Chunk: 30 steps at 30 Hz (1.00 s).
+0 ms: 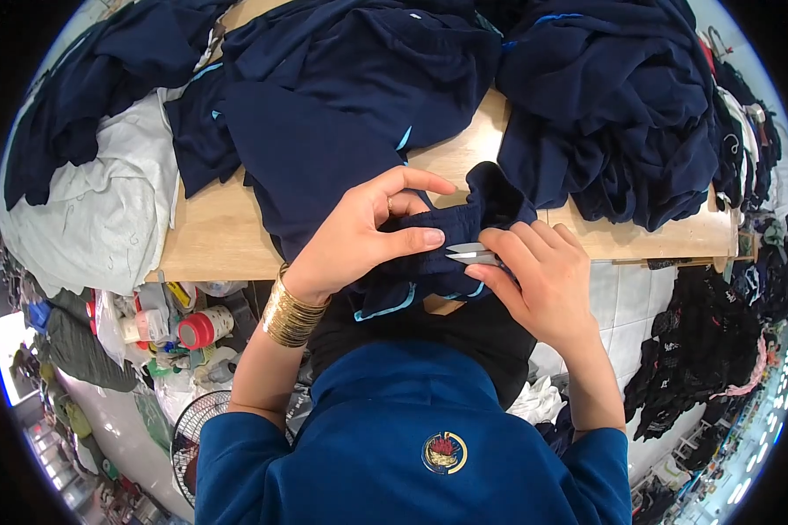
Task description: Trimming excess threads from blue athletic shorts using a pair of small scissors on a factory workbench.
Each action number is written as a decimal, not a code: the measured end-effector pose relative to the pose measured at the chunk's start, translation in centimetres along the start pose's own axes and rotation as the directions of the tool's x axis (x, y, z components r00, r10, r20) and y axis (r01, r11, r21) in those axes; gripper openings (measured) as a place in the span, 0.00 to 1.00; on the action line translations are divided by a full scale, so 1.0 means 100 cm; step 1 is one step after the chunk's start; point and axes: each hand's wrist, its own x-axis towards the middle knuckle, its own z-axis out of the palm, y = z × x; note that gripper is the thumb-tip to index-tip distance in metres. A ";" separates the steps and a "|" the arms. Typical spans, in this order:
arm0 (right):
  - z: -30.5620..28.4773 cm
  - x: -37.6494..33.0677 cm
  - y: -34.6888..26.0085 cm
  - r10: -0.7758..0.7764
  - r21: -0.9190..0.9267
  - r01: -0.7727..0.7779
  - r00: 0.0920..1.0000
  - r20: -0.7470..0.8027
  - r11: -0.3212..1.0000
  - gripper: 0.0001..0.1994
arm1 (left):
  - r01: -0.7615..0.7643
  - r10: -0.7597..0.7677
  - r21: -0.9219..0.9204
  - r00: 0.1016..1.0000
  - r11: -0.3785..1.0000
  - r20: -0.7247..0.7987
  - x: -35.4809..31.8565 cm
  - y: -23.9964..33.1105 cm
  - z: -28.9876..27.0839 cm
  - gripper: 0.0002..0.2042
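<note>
- My left hand (346, 232) is closed in a pinch on the gathered band (458, 226) of a navy garment (499, 197), thumb laid on the near face and index finger reaching out past the upper edge; how the other fingers lie behind the cloth I cannot fully tell.
- My right hand (538, 276) has a small pair of metal snips (471, 253) between thumb and fingers, their tips slightly parted and pointing left, just beside my left thumb.
- The navy garment sits at the near edge of the desk (206, 241), above my lap (385, 337), with light blue trim (392, 306) showing below the band.
- Beyond it, more navy clothes (350, 79) spread over the desk, another navy heap (613, 114) lies to the right, and white cloth (105, 192) hangs at the left.
- I judge the step in hand to be close blade work at the band; a thread between the tips I cannot make out.
- Any snip from here calls for a steady band, with the tips clear of my thumb and the fabric.
</note>
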 end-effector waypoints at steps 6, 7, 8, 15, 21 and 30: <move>0.001 -0.003 0.001 0.020 0.028 -0.020 1.000 0.015 0.999 0.11 | 0.017 -0.017 -0.003 1.000 1.000 0.006 0.002 0.000 0.003 0.22; 0.001 -0.002 0.001 0.020 0.025 -0.021 1.000 0.017 0.999 0.11 | 0.015 -0.015 -0.007 1.000 1.000 0.008 0.001 0.000 0.001 0.22; 0.000 -0.003 0.000 0.038 0.042 -0.039 0.999 0.013 0.998 0.11 | 0.007 -0.007 0.005 1.000 1.000 0.002 0.000 0.001 0.000 0.22; -0.004 -0.004 -0.010 0.140 0.113 -0.139 0.990 0.005 0.984 0.12 | 0.007 -0.005 0.038 0.999 0.999 -0.054 0.000 0.007 0.001 0.20; 0.000 -0.008 -0.016 0.176 0.135 -0.171 0.984 -0.027 0.976 0.11 | -0.033 0.036 0.043 0.996 0.999 -0.086 -0.001 0.005 0.007 0.20; 0.001 -0.011 -0.018 0.215 0.129 -0.210 0.976 -0.021 0.969 0.11 | -0.044 0.050 0.067 0.994 0.997 -0.095 -0.001 0.006 0.008 0.21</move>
